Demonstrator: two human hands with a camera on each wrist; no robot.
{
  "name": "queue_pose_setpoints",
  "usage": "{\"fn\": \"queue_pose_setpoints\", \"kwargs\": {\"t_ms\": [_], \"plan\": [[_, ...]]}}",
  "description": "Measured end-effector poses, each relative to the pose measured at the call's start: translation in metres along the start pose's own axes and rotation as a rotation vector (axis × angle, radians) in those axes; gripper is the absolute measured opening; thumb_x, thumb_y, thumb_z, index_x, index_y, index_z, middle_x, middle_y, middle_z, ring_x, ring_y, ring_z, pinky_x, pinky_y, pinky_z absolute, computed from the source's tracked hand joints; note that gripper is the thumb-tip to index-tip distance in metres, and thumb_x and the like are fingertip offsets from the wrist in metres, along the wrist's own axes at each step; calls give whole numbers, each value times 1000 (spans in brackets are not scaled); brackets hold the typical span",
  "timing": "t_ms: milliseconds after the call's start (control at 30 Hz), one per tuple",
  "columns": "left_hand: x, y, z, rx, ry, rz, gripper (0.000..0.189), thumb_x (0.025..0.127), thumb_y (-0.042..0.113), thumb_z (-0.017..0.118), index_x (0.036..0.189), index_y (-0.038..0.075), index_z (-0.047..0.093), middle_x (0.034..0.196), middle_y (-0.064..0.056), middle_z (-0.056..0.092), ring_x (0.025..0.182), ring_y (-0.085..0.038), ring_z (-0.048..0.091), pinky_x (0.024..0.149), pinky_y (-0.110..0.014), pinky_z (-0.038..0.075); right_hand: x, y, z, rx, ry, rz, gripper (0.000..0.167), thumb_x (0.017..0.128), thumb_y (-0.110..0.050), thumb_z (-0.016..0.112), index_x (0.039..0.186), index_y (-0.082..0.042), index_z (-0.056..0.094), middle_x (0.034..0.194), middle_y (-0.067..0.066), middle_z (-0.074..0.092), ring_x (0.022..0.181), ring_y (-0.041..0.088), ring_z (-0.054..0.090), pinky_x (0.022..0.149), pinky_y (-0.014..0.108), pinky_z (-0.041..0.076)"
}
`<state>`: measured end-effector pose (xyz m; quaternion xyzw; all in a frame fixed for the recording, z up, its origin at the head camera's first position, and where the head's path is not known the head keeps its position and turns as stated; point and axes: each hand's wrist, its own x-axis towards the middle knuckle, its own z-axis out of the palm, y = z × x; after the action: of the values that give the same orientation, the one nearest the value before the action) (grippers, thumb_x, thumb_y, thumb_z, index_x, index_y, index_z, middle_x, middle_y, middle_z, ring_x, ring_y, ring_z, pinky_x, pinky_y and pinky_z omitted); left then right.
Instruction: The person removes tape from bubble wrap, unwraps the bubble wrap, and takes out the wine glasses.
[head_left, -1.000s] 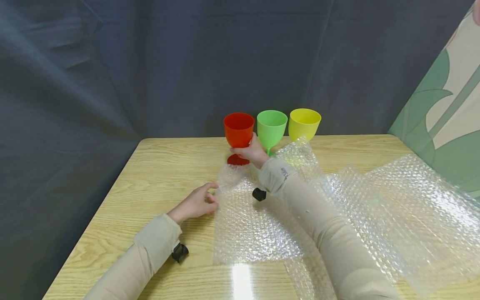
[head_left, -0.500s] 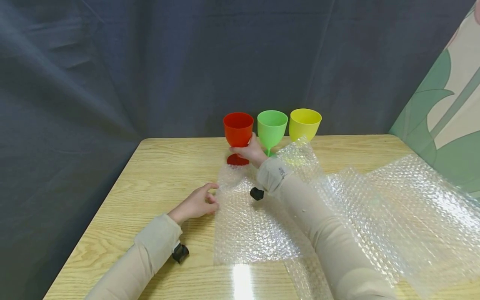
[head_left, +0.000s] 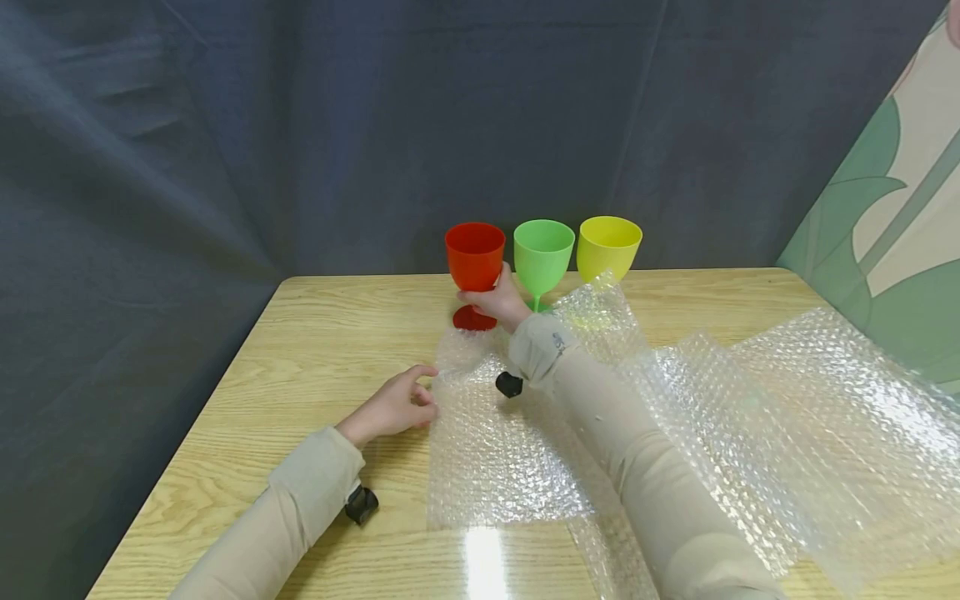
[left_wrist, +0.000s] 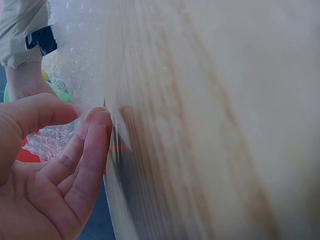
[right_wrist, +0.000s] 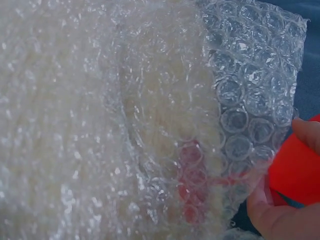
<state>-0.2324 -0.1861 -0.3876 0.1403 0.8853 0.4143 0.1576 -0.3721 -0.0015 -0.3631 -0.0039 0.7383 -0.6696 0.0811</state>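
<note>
My right hand (head_left: 501, 302) grips a red plastic goblet (head_left: 476, 257) low on its bowl, at the stem. The goblet stands upright at the back of the table, its round foot showing below my fingers. In the right wrist view, the stem and foot (right_wrist: 192, 180) show through bubble wrap (right_wrist: 240, 90). My left hand (head_left: 392, 407) rests at the left edge of a flat bubble wrap sheet (head_left: 495, 450), with fingers softly bent. In the left wrist view, its thumb and fingertips stand close together, with a small gap, beside the wrap.
A green goblet (head_left: 543, 254) and a yellow goblet (head_left: 609, 246) stand right of the red one. More bubble wrap (head_left: 810, 433) spreads over the right of the wooden table (head_left: 300, 350). A dark curtain (head_left: 450, 125) hangs behind.
The red goblet and my right hand have shifted very slightly left and back. My left hand keeps its place at the wrap's edge.
</note>
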Motion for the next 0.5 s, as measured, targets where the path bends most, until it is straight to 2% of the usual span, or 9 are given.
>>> {"fn": "queue_pose_setpoints", "kwargs": {"t_ms": [267,400,500], "plan": [[2,1,1,-8,-5,4,56,87,2,57,138,-3,34,96,-16,66,70,-13,63,66,-27,54,-6,-4,-3,17,-15,34,82,80,-5,69,141,-14,15,142,13,34,123,32,49,101,45,45],[4,-1,2,-2,-12,14,56,87,3,58,138,-3,34,96,-16,66,70,-13,63,66,-26,52,-14,-9,-8,-48,6,53,76,81,-8,70,140,-7,23,138,15,41,119,33,53,99,40,46],[4,-1,1,1,-12,10,56,87,3,58,138,-2,35,96,-15,66,70,-14,63,66,-26,52,-22,-15,-10,-97,-24,78,72,83,-12,68,139,-1,24,137,17,41,119,34,53,101,38,45]]}}
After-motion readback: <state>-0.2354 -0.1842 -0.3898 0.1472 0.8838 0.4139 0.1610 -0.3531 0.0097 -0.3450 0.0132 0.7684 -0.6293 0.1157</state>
